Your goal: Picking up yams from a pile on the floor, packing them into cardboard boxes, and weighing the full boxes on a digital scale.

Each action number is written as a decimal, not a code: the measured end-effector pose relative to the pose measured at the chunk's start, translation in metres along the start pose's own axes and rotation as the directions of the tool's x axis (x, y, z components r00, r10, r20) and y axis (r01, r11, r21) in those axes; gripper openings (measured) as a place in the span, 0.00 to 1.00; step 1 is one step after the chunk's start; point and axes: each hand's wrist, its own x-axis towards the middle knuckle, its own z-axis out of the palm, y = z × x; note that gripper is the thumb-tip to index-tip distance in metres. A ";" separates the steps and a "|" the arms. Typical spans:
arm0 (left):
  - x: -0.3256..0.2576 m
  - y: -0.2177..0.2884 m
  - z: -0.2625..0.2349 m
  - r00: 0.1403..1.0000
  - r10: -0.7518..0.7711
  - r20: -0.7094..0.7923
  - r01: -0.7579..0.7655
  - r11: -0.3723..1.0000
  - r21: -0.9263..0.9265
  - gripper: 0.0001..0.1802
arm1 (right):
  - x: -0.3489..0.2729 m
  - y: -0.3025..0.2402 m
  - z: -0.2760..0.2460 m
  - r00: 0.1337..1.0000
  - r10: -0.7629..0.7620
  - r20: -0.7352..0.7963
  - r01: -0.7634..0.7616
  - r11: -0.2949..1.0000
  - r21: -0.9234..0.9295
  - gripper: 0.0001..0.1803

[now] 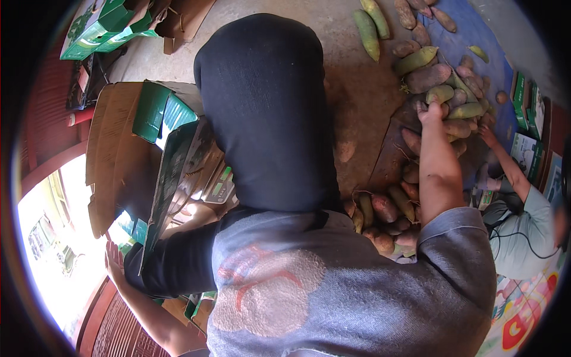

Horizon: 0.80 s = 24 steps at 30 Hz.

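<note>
My right hand (pixel 430 114) reaches into a pile of green radishes and brownish-pink sweet potatoes. Its fingers are curled against a short green radish (pixel 440 93); a sweet potato (pixel 459 127) lies beside it. On the far side of my body, my left hand (pixel 115 263) has its fingers stretched out at the near edge of an open cardboard carton (pixel 119 128). That carton has green printed flaps and stands tilted by my leg; much of its inside is in shadow. Beside it sits a scale with a small lit display (pixel 219 188).
At the right, a co-worker's hand (pixel 489 138) also reaches to the pile, which lies partly on a blue sheet (pixel 496 35). More vegetables (pixel 385 209) lie near my right elbow. Green cartons (pixel 101 27) stand at the upper left, and boxes (pixel 526 156) line the right.
</note>
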 end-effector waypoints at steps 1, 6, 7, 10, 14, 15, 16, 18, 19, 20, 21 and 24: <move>-0.001 0.000 0.001 1.000 0.009 -0.008 -0.009 1.000 0.005 0.25 | 0.007 -0.012 0.003 0.999 0.030 0.013 -0.030 0.997 0.066 0.25; 0.014 0.000 0.013 0.999 0.007 -0.038 -0.006 1.000 0.015 0.24 | 0.049 -0.032 -0.017 0.999 -0.027 0.018 0.024 0.991 0.132 0.22; 0.010 -0.001 0.009 0.999 0.006 -0.048 -0.005 1.000 0.021 0.24 | 0.049 -0.030 -0.014 0.997 0.047 0.057 -0.058 0.975 0.216 0.22; -0.002 0.004 -0.004 0.997 0.012 -0.072 -0.011 1.000 0.007 0.24 | 0.049 -0.013 -0.007 0.980 0.180 0.082 -0.197 0.914 0.355 0.21; 0.010 -0.003 0.010 0.999 0.018 -0.029 -0.021 0.991 -0.128 0.24 | 0.072 -0.017 -0.027 0.999 -0.042 -0.003 0.041 0.947 0.319 0.20; 0.018 -0.010 0.018 1.000 0.022 -0.006 -0.023 0.989 -0.148 0.24 | 0.079 -0.024 -0.039 0.997 -0.071 0.042 0.053 0.942 0.333 0.19; 0.015 -0.006 0.015 1.000 0.030 -0.008 -0.031 0.989 -0.144 0.24 | 0.074 -0.015 -0.039 0.994 -0.065 0.089 0.031 0.941 0.337 0.19; 0.006 0.000 0.005 0.998 0.028 -0.048 -0.034 0.991 -0.129 0.24 | 0.053 0.022 -0.048 0.990 -0.067 0.121 0.035 0.968 0.248 0.20; 0.007 0.002 0.004 0.998 0.042 -0.045 -0.048 0.990 -0.129 0.24 | 0.043 0.039 -0.058 0.989 -0.066 0.134 0.036 0.976 0.213 0.20; 0.010 0.005 0.004 0.998 0.057 -0.040 -0.062 0.990 -0.129 0.25 | 0.030 0.061 -0.074 0.986 -0.086 0.140 0.058 0.980 0.191 0.20; 0.001 -0.001 -0.002 0.997 0.063 -0.035 -0.067 0.990 -0.126 0.26 | 0.004 0.084 -0.075 0.981 -0.102 0.167 0.077 0.986 0.151 0.20; -0.014 -0.007 -0.017 0.994 0.098 -0.039 -0.103 0.983 -0.154 0.27 | -0.062 0.130 -0.092 0.993 -0.001 0.116 0.040 0.941 -0.335 0.19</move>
